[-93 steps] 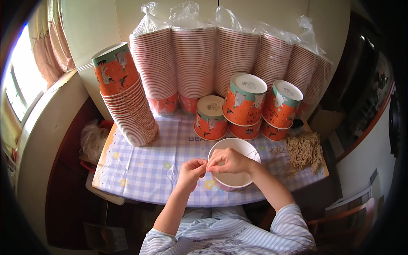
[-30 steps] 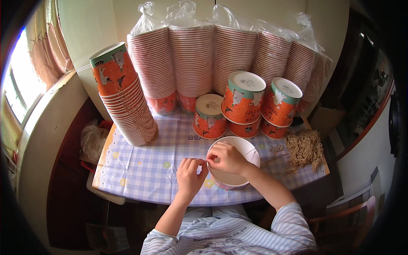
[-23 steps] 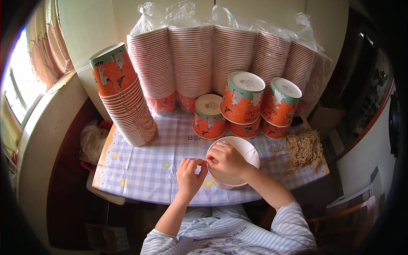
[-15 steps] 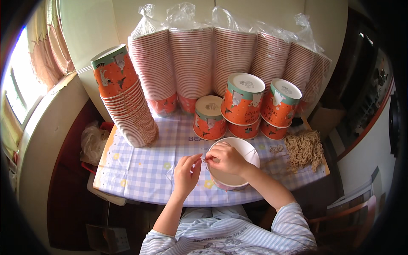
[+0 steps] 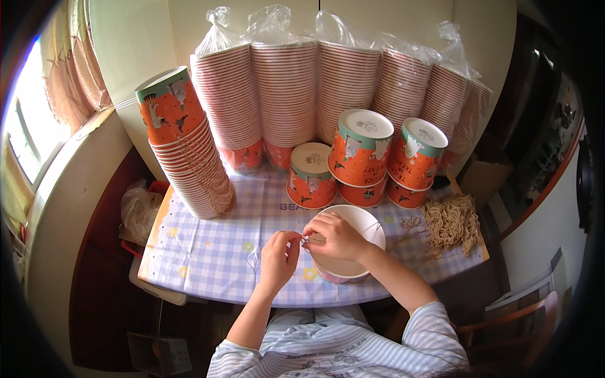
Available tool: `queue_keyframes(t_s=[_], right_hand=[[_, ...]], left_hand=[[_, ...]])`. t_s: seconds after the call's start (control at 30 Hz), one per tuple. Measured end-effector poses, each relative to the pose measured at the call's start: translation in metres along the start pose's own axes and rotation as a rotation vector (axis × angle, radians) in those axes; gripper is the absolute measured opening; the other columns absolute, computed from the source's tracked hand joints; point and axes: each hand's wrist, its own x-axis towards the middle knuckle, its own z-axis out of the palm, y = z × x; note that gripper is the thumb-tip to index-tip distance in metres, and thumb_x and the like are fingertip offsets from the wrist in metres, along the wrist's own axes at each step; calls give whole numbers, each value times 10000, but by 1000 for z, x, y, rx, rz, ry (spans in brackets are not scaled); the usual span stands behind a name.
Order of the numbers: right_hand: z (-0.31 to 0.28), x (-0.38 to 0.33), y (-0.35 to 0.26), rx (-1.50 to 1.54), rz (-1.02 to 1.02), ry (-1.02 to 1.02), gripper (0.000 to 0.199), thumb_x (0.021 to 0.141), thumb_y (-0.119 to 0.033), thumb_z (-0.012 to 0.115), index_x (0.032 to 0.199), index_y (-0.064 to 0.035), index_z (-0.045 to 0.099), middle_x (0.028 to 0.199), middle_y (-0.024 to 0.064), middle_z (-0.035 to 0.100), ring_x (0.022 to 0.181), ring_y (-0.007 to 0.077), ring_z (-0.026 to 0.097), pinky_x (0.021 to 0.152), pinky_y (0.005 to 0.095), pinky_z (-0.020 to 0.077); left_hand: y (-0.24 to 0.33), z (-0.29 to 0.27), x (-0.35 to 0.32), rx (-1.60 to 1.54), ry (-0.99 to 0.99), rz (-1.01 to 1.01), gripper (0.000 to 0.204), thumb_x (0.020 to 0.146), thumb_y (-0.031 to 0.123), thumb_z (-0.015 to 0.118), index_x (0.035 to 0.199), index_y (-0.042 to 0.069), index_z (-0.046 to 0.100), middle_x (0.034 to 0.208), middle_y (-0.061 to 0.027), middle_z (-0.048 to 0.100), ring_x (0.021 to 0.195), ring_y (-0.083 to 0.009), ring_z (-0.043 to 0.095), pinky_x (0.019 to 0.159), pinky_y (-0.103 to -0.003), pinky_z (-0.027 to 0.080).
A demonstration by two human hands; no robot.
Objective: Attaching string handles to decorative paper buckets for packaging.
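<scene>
An upright paper bucket [image 5: 343,268] with a white inside stands open side up near the table's front edge. At its left rim, my left hand [image 5: 278,255] and my right hand [image 5: 335,236] meet with pinched fingertips. Between them is a bit of thin cord [image 5: 305,240], partly hidden by the fingers. My right hand reaches over the bucket's opening and covers much of it. Another piece of thin cord [image 5: 372,228] shows inside against the right wall of the bucket.
To the right lies a heap of beige cords [image 5: 452,223]. Orange buckets [image 5: 360,151] stand upside down behind my hands. A tall nested stack [image 5: 183,157] leans at the left, with beige cords hanging down it. Bagged bucket stacks [image 5: 283,94] line the back of the checked tablecloth [image 5: 220,264].
My left fingertips have come closer to the right ones and now meet them at the cord. The bucket and the things around it stay in place.
</scene>
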Motion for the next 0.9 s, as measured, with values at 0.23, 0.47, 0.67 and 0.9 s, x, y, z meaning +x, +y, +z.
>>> queue_keyframes(t_s=[0.23, 0.47, 0.67, 0.9], right_hand=[[-1, -1, -1, 18, 11, -74, 225, 689, -119, 603, 904, -81, 551, 803, 48, 581, 816, 229, 539, 781, 341, 400], [-3, 1, 0, 216, 101, -93, 101, 738, -71, 557, 832, -36, 574, 748, 79, 596, 746, 227, 572, 678, 335, 450], [-4, 0, -3, 298, 147, -73, 73, 781, -59, 538, 841, -19, 555, 750, 110, 609, 688, 227, 607, 613, 314, 475], [-5, 0, -4, 344, 186, -75, 67, 792, -46, 532, 851, -18, 542, 735, 100, 616, 682, 212, 613, 616, 302, 480]], left_hand=[[-5, -2, -1, -182, -30, -130, 49, 812, -12, 504, 851, -7, 534, 758, -80, 598, 675, -121, 583, 539, -222, 462], [-6, -4, -2, -350, -63, -245, 57, 852, 15, 468, 871, -18, 509, 779, -62, 601, 718, -101, 591, 554, -204, 451], [-8, -3, -2, -534, -65, -320, 69, 867, 45, 461, 890, -8, 498, 775, -60, 596, 725, -108, 593, 554, -192, 431], [-8, -5, -1, -532, -62, -341, 76, 869, 51, 460, 898, -7, 499, 776, -55, 593, 715, -104, 587, 554, -190, 430]])
